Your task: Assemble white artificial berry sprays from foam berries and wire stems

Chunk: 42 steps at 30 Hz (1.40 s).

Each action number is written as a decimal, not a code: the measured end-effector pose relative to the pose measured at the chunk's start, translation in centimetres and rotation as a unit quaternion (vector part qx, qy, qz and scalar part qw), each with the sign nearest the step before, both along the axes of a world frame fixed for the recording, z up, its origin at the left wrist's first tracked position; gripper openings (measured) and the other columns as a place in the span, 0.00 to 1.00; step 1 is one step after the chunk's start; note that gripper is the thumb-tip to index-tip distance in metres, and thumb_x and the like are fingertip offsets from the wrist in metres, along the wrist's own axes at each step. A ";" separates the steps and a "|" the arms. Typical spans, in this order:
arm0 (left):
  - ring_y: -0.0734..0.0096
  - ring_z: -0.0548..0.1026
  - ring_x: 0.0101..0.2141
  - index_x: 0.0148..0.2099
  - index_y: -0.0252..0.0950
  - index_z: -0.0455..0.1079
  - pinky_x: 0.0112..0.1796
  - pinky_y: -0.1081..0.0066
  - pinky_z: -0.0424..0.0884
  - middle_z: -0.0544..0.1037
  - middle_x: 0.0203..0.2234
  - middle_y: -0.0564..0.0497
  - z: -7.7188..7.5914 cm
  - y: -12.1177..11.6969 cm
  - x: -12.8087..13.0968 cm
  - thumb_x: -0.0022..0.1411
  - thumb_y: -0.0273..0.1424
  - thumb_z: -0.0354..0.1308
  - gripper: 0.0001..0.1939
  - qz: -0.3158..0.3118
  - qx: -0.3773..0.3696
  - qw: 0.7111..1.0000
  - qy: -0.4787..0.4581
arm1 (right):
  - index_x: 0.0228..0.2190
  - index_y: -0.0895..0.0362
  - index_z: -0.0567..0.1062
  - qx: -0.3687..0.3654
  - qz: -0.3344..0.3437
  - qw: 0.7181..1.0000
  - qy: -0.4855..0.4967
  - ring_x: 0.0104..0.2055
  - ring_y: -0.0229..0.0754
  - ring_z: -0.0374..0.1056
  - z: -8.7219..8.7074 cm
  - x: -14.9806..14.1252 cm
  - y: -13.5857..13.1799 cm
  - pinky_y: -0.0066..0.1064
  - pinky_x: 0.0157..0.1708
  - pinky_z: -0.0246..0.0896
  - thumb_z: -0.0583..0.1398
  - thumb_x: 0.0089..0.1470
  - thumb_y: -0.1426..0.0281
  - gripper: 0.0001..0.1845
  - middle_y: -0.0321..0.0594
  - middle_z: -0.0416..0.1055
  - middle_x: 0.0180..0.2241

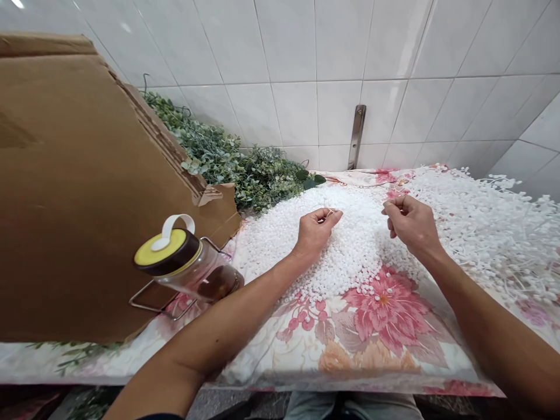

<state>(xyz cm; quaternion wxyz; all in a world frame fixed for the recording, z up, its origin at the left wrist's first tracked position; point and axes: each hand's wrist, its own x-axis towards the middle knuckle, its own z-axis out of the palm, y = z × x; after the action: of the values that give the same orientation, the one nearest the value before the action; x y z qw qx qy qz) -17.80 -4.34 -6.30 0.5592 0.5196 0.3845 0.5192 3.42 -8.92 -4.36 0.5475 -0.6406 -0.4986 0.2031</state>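
Note:
My left hand point(315, 228) hovers over a heap of small white beads point(345, 245) on a flowered cloth point(376, 326). Its fingers are curled and pinch a thin white sprig near the thumb. My right hand point(410, 221) is a little to the right, above the same heap, with fingers closed in a pinch on something too small to make out. To the right lies a wide pile of white berry sprigs point(490, 233) on thin stems.
A large cardboard box point(79, 192) leans at the left. A glass jar with a yellow lid point(186, 265) lies on its side before it. Green artificial foliage point(245, 169) is piled against the white tiled wall point(332, 70). A metal bracket point(356, 135) is fixed to the wall.

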 end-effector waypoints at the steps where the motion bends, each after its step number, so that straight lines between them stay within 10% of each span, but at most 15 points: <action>1: 0.83 0.56 0.19 0.29 0.33 0.73 0.22 0.74 0.51 0.65 0.21 0.57 0.1 0.0 0.0 0.52 0.43 0.71 0.19 -0.003 -0.014 1.000 -0.006 | 0.30 0.56 0.76 -0.003 0.003 1.000 -0.016 0.15 0.36 0.63 -0.1 -0.1 -0.1 0.29 0.15 0.60 0.62 0.56 0.58 0.13 0.36 0.73 0.21; 12: 0.83 0.56 0.16 0.29 0.34 0.71 0.18 0.74 0.47 0.61 0.17 0.60 -0.1 -0.4 -0.1 0.50 0.47 0.71 0.22 -0.046 -0.050 0.998 0.009 | 0.33 0.54 0.79 0.024 0.077 0.971 -0.226 0.26 0.40 0.71 -2.0 -1.6 -0.4 0.31 0.29 0.64 0.61 0.51 0.70 0.06 0.37 0.78 0.29; 24: 0.76 0.62 0.23 0.30 0.33 0.76 0.26 0.73 0.57 0.68 0.19 0.55 -0.9 -1.2 0.3 0.56 0.45 0.65 0.18 -0.066 0.038 0.992 0.101 | 0.42 0.56 0.81 0.009 0.159 0.981 -0.113 0.26 0.41 0.71 -2.0 -3.3 -1.0 0.32 0.24 0.66 0.62 0.61 0.56 0.17 0.41 0.79 0.31; 42: 0.74 0.66 0.26 0.30 0.34 0.76 0.30 0.72 0.61 0.73 0.23 0.54 -1.1 -1.2 0.3 0.58 0.41 0.63 0.15 -0.044 0.089 0.975 0.198 | 0.30 0.55 0.73 0.100 0.118 0.946 -0.286 0.26 0.37 0.65 -2.7 -3.7 -0.9 0.30 0.32 0.58 0.61 0.54 0.76 0.04 0.35 0.72 0.28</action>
<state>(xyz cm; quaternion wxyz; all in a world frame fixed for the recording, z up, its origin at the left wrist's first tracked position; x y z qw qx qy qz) -17.52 -5.55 -7.38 0.4457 0.6761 0.4170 0.4128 -0.33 -9.82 -7.08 0.4156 -0.5502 -0.7238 0.0239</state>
